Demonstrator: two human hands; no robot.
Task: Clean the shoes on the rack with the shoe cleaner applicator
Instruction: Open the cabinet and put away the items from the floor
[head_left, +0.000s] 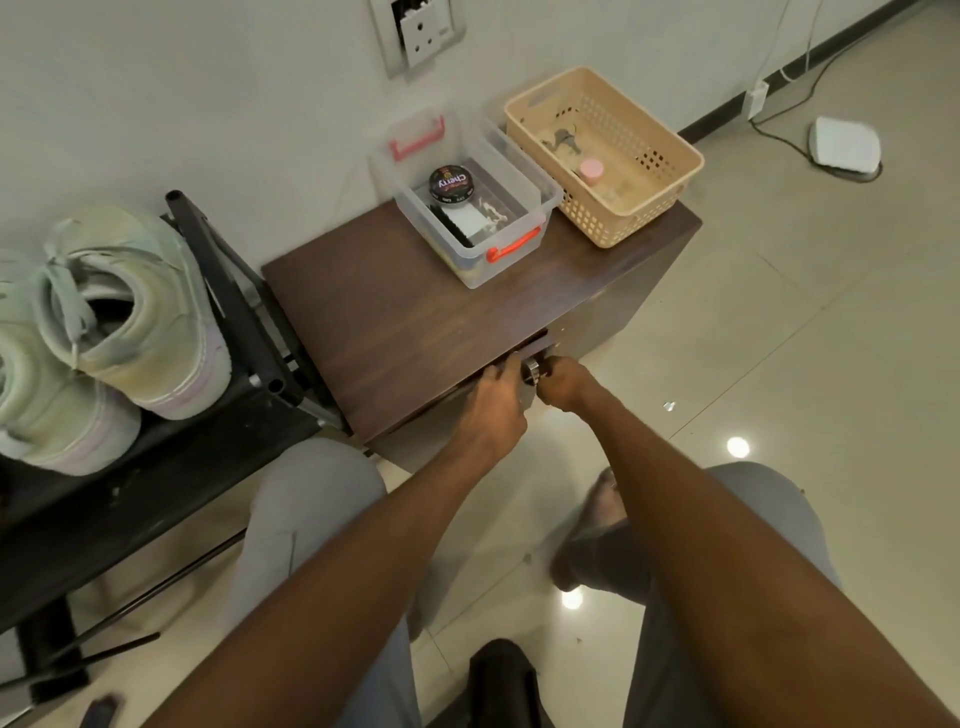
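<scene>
both hands meet at the cabinet (415, 322) edge; left hand (491, 410) and right hand (563, 387) curl round a small silvery thing (531, 370), perhaps the applicator's cap. a slipping twist could spill cleaner on the wood.

Bare forearms, no sleeves showing; light grey trousers (311, 499); possibly a sandal (605, 501), blurred.

The cabinet (415, 317) is showing dark wood grain with a dull sheen, and its knob (531, 370) is glinting like polished metal. The clear bin (470, 208) and the perforated beige basket (602, 156) are looking like smooth plastic. The pale shoes (130, 312) are looking like scuffed matt leather, while the floor tiles (779, 364) are gleaming glossy.
</scene>
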